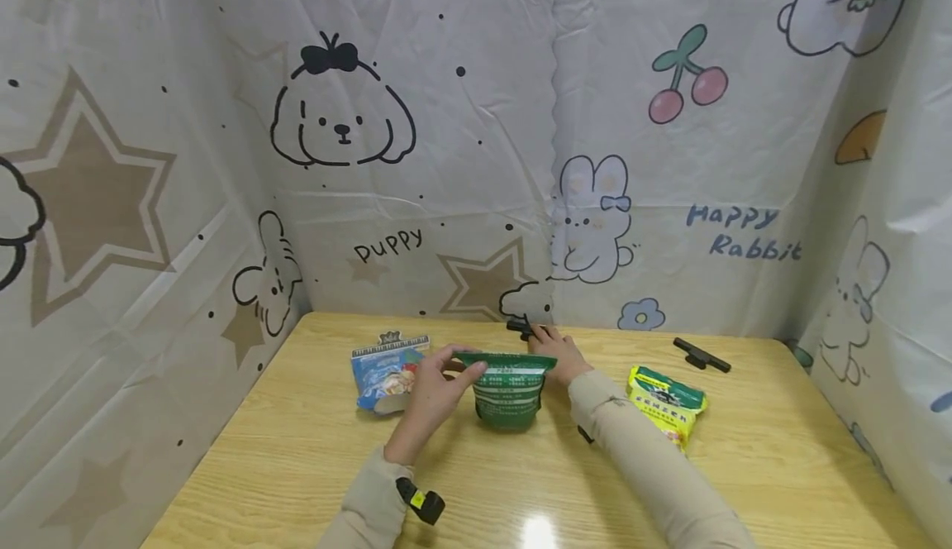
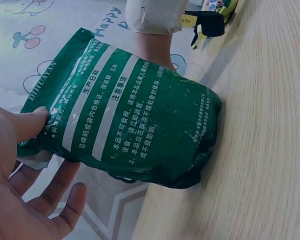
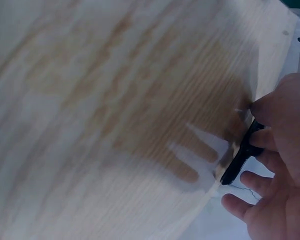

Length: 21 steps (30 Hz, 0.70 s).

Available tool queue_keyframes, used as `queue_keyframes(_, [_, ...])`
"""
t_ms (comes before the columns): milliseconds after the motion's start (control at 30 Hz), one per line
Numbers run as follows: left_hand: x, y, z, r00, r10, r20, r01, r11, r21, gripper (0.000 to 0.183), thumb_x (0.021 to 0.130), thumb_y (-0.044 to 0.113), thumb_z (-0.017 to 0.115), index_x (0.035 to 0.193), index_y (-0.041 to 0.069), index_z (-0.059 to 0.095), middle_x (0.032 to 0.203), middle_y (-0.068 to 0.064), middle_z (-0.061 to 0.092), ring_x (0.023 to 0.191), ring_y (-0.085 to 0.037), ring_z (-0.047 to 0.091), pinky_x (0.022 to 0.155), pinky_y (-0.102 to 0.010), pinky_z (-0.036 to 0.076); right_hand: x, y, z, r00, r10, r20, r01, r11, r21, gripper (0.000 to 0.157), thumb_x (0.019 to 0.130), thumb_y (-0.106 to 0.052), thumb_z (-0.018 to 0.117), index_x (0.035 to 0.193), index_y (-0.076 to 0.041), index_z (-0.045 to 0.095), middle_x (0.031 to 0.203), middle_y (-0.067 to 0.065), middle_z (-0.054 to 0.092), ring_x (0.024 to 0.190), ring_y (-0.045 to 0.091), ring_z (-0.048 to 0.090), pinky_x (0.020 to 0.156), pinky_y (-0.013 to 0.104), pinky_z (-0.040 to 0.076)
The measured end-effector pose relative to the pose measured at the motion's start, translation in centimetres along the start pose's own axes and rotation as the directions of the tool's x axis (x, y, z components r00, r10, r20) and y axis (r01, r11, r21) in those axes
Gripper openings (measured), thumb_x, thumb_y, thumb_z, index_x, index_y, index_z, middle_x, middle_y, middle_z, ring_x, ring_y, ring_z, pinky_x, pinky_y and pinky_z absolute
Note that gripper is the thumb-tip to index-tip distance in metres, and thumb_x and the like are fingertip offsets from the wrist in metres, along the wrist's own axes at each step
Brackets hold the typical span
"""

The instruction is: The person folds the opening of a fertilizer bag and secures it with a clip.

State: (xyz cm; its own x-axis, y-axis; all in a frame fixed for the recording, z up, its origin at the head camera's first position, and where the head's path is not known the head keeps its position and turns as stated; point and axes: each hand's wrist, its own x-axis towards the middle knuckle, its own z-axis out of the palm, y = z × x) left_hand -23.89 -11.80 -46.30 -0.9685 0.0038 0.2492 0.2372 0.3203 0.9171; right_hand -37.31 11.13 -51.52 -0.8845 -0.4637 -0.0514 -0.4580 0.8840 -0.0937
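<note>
Both hands pinch: left (image 1: 433, 388) the green bag (image 1: 509, 401) between them, right (image 1: 561, 359) a black clip (image 3: 235, 169).

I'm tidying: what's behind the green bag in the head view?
Beyond the green bag, the right hand is on a black bar; anything directly behind the bag is hidden.

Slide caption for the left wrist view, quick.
Left grip pinching a white-striped green bag near its top edge.
</note>
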Motion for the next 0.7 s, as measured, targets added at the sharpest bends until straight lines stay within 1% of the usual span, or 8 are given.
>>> queue_keyframes(100, [0.0, 0.1, 0.0, 1.000, -0.004, -0.005, 0.004, 1.000, -0.004, 0.018, 0.093, 0.030, 0.076, 0.109, 0.024, 0.074, 0.109, -0.001, 0.073, 0.096, -0.017, 0.066, 0.075, -0.031, 0.055, 0.1, -0.2, -0.3, 0.999, 0.001, -0.033, -0.001, 1.000, -0.022, 0.058, 0.103, -0.044, 0.053, 0.142, -0.001, 0.055, 0.160, 0.017, 0.042, 0.146, 0.040, 0.039, 0.110, 0.064, 0.040])
queue_keyframes(200, [-0.1, 0.1, 0.0, 1.000, -0.001, -0.007, 0.001, 1.000, -0.002, 0.018, 0.093, 0.030, 0.076, 0.109, 0.024, 0.074, 0.109, -0.001, 0.073, 0.096, -0.017, 0.066, 0.075, -0.031, 0.055, 0.0, -0.2, -0.6, 0.998, -0.011, -0.063, 0.005, 0.996, -0.091, 0.053, 0.103, -0.039, 0.056, 0.140, -0.001, 0.057, 0.156, 0.015, 0.049, 0.143, 0.037, 0.045, 0.111, 0.061, 0.042])
queue_keyframes(267, [-0.1, 0.1, 0.1, 1.000, 0.000, -0.003, 0.000, 1.000, -0.003, 0.018, 0.093, 0.030, 0.075, 0.110, 0.024, 0.074, 0.109, -0.001, 0.073, 0.096, -0.017, 0.066, 0.075, -0.031, 0.055, -0.2, -0.2, -0.9, 0.995, -0.031, -0.099, 0.017, 0.990, -0.138, 0.047, 0.101, -0.034, 0.059, 0.135, -0.001, 0.061, 0.149, 0.014, 0.056, 0.136, 0.036, 0.053, 0.108, 0.057, 0.046])
queue_keyframes(300, [-0.2, 0.1, 0.1, 1.000, 0.000, -0.001, 0.000, 1.000, -0.004, 0.019, 0.093, 0.030, 0.075, 0.110, 0.024, 0.074, 0.110, -0.002, 0.073, 0.096, -0.017, 0.066, 0.075, -0.031, 0.055, -0.3, -0.2, -1.0, 0.992, -0.046, -0.121, 0.027, 0.988, -0.155, 0.041, 0.101, -0.029, 0.061, 0.130, -0.001, 0.064, 0.144, 0.014, 0.060, 0.131, 0.035, 0.057, 0.106, 0.055, 0.049])
queue_keyframes(400, [-0.2, 0.1, 0.1, 1.000, -0.003, 0.003, 0.003, 1.000, -0.008, 0.019, 0.093, 0.030, 0.075, 0.110, 0.023, 0.074, 0.110, -0.002, 0.073, 0.097, -0.017, 0.066, 0.076, -0.030, 0.055, -0.8, -0.2, -1.6, 0.978, -0.075, -0.197, 0.044, 0.987, -0.158, 0.020, 0.097, -0.015, 0.065, 0.108, 0.001, 0.072, 0.118, 0.015, 0.071, 0.106, 0.034, 0.069, 0.091, 0.049, 0.057])
queue_keyframes(500, [-0.2, 0.1, 0.1, 1.000, -0.009, -0.002, 0.009, 1.000, -0.014, 0.018, 0.093, 0.029, 0.075, 0.110, 0.023, 0.074, 0.110, -0.002, 0.073, 0.097, -0.017, 0.066, 0.076, -0.030, 0.055, -1.1, -0.2, -2.4, 0.961, -0.082, -0.265, 0.051, 0.992, -0.119, 0.007, 0.092, -0.006, 0.068, 0.089, -0.001, 0.071, 0.093, 0.014, 0.073, 0.084, 0.031, 0.071, 0.077, 0.045, 0.060])
queue_keyframes(567, [-0.2, 0.0, 0.0, 1.000, -0.012, -0.006, 0.012, 1.000, -0.015, 0.017, 0.093, 0.029, 0.075, 0.109, 0.024, 0.074, 0.110, -0.002, 0.073, 0.097, -0.018, 0.066, 0.076, -0.031, 0.055, -1.3, -0.1, -2.9, 0.955, -0.070, -0.290, 0.041, 0.994, -0.104, 0.009, 0.091, -0.007, 0.071, 0.084, -0.002, 0.070, 0.086, 0.012, 0.072, 0.079, 0.030, 0.070, 0.074, 0.043, 0.060])
queue_keyframes(700, [-0.1, -0.1, 0.1, 1.000, -0.005, -0.004, 0.005, 1.000, -0.011, 0.018, 0.093, 0.030, 0.075, 0.109, 0.023, 0.074, 0.109, -0.002, 0.073, 0.098, -0.020, 0.067, 0.078, -0.031, 0.055, -1.4, 0.4, -3.8, 0.939, -0.048, -0.341, 0.017, 0.996, -0.092, 0.014, 0.090, -0.013, 0.076, 0.082, -0.004, 0.071, 0.081, 0.010, 0.072, 0.074, 0.027, 0.070, 0.070, 0.041, 0.059])
